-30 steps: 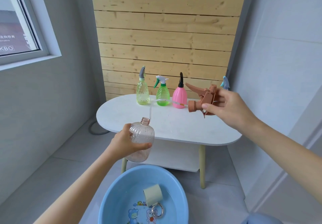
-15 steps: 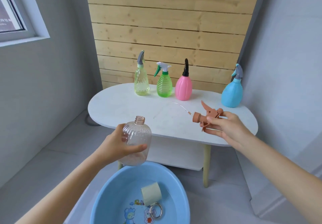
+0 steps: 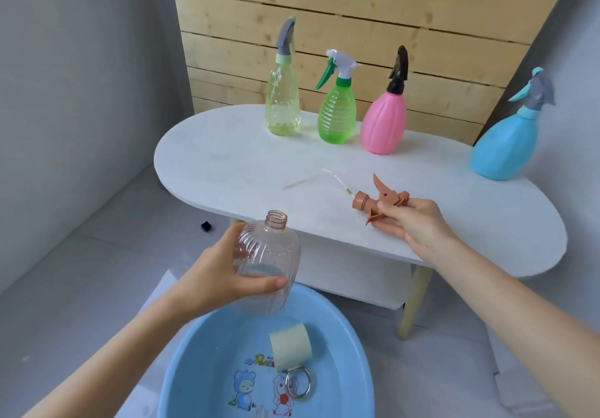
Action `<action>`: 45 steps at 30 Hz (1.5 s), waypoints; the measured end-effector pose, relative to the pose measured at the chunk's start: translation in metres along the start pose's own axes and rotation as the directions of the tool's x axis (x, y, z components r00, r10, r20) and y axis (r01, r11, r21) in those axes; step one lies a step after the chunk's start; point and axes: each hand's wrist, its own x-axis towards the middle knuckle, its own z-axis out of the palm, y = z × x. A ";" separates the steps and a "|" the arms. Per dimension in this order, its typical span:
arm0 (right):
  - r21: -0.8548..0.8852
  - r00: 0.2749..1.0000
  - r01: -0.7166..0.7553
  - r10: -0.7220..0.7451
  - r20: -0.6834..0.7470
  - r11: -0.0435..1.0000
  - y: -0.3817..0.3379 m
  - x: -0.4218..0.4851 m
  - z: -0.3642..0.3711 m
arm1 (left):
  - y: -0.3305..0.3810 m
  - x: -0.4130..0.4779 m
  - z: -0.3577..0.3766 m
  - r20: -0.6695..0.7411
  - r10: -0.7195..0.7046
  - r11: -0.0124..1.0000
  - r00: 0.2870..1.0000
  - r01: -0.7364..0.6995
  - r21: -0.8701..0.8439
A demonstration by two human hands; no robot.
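Observation:
My left hand [image 3: 214, 271] grips a clear ribbed bottle [image 3: 269, 261] with a pinkish open neck and no cap, held upright above the blue basin [image 3: 354, 349]. My right hand [image 3: 415, 222] holds a brown spray trigger head [image 3: 376, 201] low over the white oval table [image 3: 246, 164]. The head's thin clear dip tube [image 3: 324, 174] trails left onto the tabletop.
Along the table's back stand a yellow-green [image 3: 282, 105], a green [image 3: 337, 115] and a pink spray bottle [image 3: 384, 125]; a blue one [image 3: 506, 144] stands at the right end. The basin on the floor holds water, a pale cup [image 3: 290, 347] and a metal ring [image 3: 298, 385]. A wood-slat wall is behind.
My right hand has brought the trigger head down from in front of the bottles to the tabletop near the front edge. The view has tilted down. The left hand holds the bottle as before.

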 end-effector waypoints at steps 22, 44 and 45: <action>-0.324 0.953 0.256 -0.181 0.243 0.911 -0.034 -0.092 0.022 | 0.005 -0.020 -0.006 -0.049 -0.022 0.998 0.999 0.019 -0.056; -0.615 0.791 0.305 0.166 0.589 0.728 0.097 -0.101 0.069 | -0.040 -0.086 0.005 -0.057 -0.424 0.901 0.904 0.415 -0.129; -0.624 0.791 0.278 0.195 0.580 0.730 0.109 -0.095 0.070 | -0.054 -0.086 0.005 -0.071 -0.461 0.885 0.884 0.453 -0.112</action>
